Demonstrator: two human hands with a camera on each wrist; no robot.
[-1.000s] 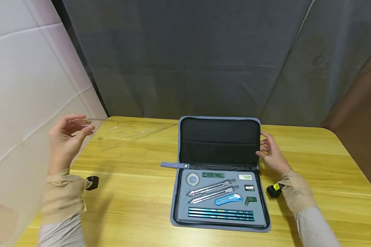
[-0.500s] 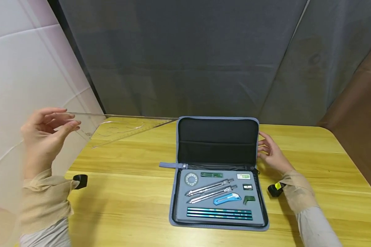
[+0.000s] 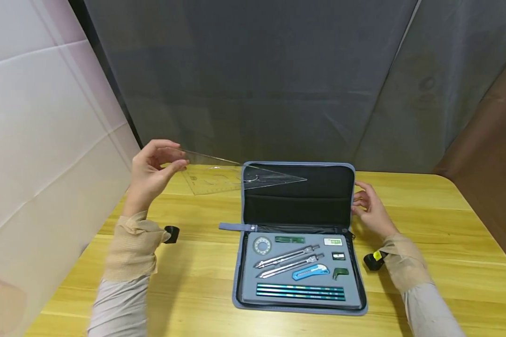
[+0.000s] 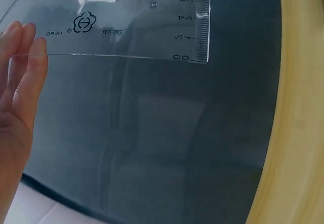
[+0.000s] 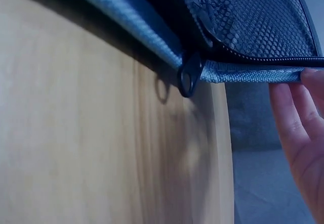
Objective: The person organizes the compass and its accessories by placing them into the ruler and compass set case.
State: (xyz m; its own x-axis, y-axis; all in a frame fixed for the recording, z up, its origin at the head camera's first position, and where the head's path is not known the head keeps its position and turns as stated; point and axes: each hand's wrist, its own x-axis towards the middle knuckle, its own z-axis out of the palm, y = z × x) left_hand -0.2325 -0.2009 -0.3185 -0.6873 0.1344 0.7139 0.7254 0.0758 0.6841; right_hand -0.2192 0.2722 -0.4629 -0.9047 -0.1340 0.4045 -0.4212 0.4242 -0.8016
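My left hand (image 3: 149, 178) pinches a clear plastic set square (image 3: 212, 180) by one corner. The set square is raised above the table, its long tip in front of the black inside of the case lid (image 3: 297, 206). In the left wrist view, printed scales and a HERO logo show on the set square (image 4: 136, 32). My right hand (image 3: 374, 213) holds the right edge of the upright lid. The right wrist view has the thumb on one face of the blue edge and fingers of my right hand (image 5: 304, 133) on the other; a zipper pull (image 5: 188, 77) hangs nearby.
The grey tray (image 3: 274, 281) of the opened case holds a round dial-like piece (image 3: 262, 245), two compasses (image 3: 288, 256), a blue cutter (image 3: 310, 272), pencils (image 3: 300, 292), an eraser (image 3: 332, 241) and a sharpener (image 3: 338, 256). A blue strap (image 3: 234, 226) sticks out left over the wooden table (image 3: 202, 281).
My left hand first drew the set square left, then carried it right and up, so its tip now overlaps the lid. My right hand stays at the lid's edge.
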